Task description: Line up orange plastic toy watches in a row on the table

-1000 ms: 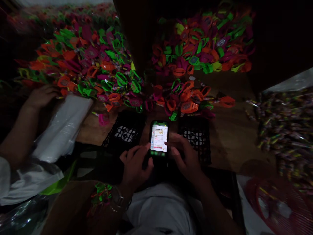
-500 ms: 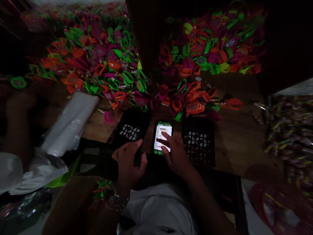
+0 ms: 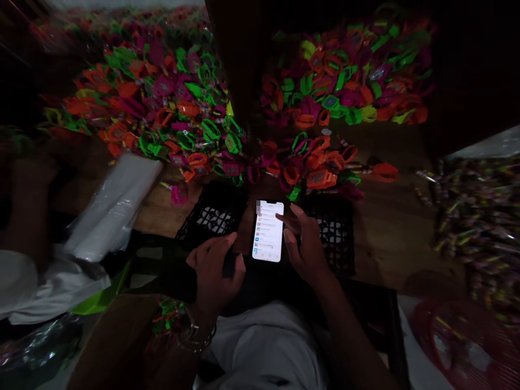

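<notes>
A smartphone [image 3: 268,233] with a bright white list on its screen lies between two black plastic baskets at the table's near edge. My right hand [image 3: 306,246] is over the phone's right side, fingers apart, with one fingertip at the upper right of the screen. To the phone's left hovers my left hand [image 3: 217,265], its fingers loosely bent and spread, holding nothing. It is nearest the left black basket [image 3: 213,214]. The right black basket [image 3: 335,230] is partly hidden behind my right hand.
Heaps of neon toy watches [image 3: 162,92] cover the back, with a second pile [image 3: 345,76] beyond a dark post [image 3: 238,59]. Clear plastic bags [image 3: 116,203] lie at left near another person's arm [image 3: 30,200]. Wrapped sweets [image 3: 487,227] and a red basket [image 3: 463,341] are at right.
The phone's screen has switched from a coloured page to a white list. My right hand has shifted right, off the screen's middle. The left hand has stayed put.
</notes>
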Tool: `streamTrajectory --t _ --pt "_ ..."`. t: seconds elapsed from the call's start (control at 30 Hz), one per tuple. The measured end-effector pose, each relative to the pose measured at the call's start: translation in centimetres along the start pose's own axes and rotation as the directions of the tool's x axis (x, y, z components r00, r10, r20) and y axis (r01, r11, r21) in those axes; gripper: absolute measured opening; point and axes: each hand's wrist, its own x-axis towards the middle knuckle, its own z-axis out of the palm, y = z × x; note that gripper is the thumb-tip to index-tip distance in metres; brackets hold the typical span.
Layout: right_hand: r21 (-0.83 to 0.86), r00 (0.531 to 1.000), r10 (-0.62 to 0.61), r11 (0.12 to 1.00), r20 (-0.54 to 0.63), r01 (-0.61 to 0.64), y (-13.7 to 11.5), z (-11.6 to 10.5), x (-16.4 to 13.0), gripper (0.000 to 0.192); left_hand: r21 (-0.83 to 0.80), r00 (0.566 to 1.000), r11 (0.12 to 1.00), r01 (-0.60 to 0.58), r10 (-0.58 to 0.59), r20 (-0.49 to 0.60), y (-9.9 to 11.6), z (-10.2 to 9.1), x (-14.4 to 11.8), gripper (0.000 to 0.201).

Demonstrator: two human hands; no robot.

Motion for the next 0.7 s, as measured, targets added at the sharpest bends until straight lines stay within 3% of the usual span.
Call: streamTrajectory --t 0.23,0.5,0.7 --pt "-0.112 1.0 0.011 0.994 -0.022 -0.013 0.16 -0.3 0.14 0.054 0.004 1.0 1.0 0.012 -0.012 0.002 -0.15 0.16 -0.23 0.035" --pt "-0.035 0.998 0.065 0.997 0.024 -0.064 0.27 0.18 0.3 0.056 -0.008 1.0 1.0 0.018 -0.018 0.013 -0.09 0.36 -0.24 0.034" --pt "-0.114 1.0 0.006 0.993 0.019 -0.003 0.47 0.44 0.55 0.056 -0.015 1.0 1.0 0.012 -0.012 -0.006 -0.27 0.39 -0.4 0.033"
